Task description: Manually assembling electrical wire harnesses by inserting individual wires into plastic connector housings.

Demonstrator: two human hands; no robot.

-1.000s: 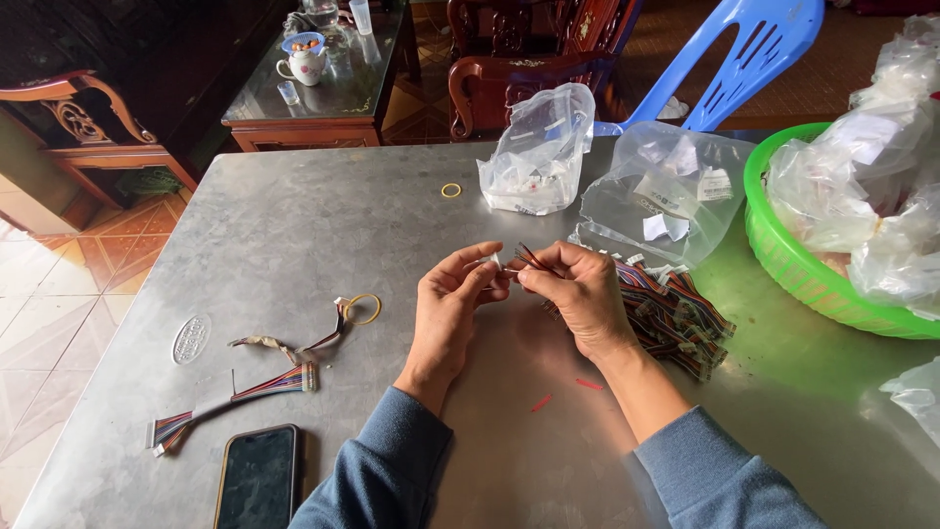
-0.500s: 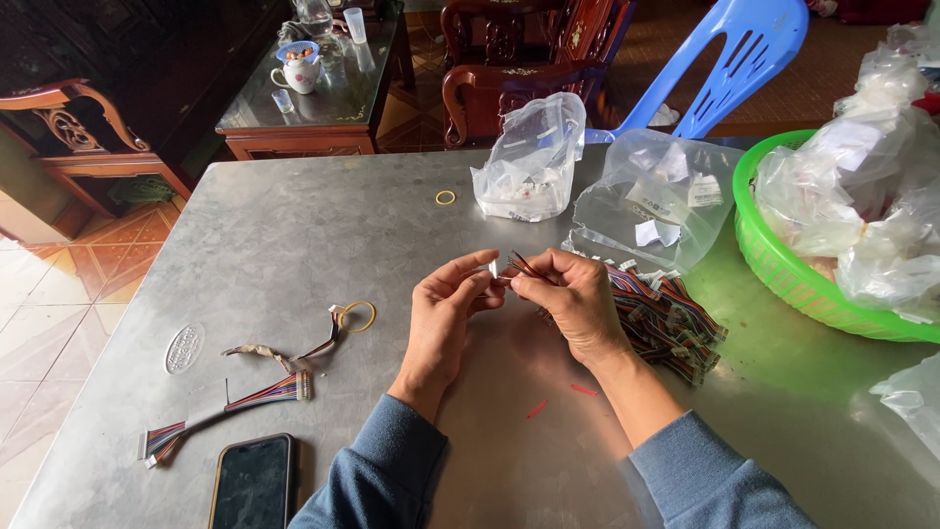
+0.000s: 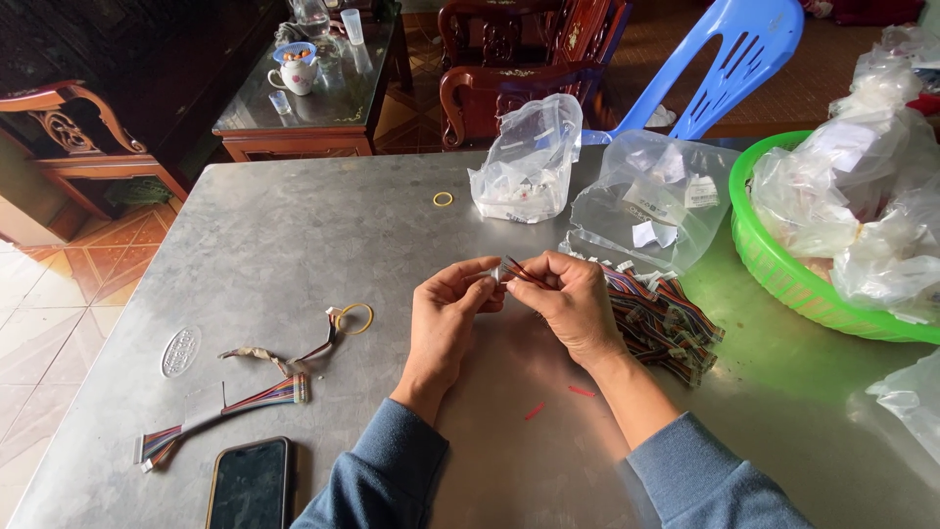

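Connector (image 3: 504,271), small and white with thin red/dark wires, is pinched between both hands above the table's (image 3: 294,225) middle. Left hand (image 3: 446,318) has fingertips closed narrow on the white end; right hand (image 3: 568,299) is closed on the wires just beside it, thumbs nearly touching. Detail at the pinch is too small to read. Risks, as a judgement: the wires are thin, so pulling off-axis could bend or pop one out of the housing; a slip would drop the part onto bare metal, where it could skid toward the edge. Harness pile (image 3: 661,318) of multicolour ribbon leads lies touching the right wrist, so an elbow sweep could scatter it. Two red scraps (image 3: 558,400) lie near the forearms. Packages: clear bag (image 3: 529,162) of small white parts stands upright beyond the hands; a second, flatter clear bag (image 3: 651,201) to its right has white rectangular labels inside. Green basket (image 3: 783,274) at the right edge holds more filled clear bags. Yellow band (image 3: 443,199) lies beside the first bag, another band (image 3: 354,317) left of the hands with a loose harness (image 3: 230,407). Oval embossed stamp (image 3: 180,351) marks the tabletop; phone (image 3: 250,485) lies face up at the near edge.
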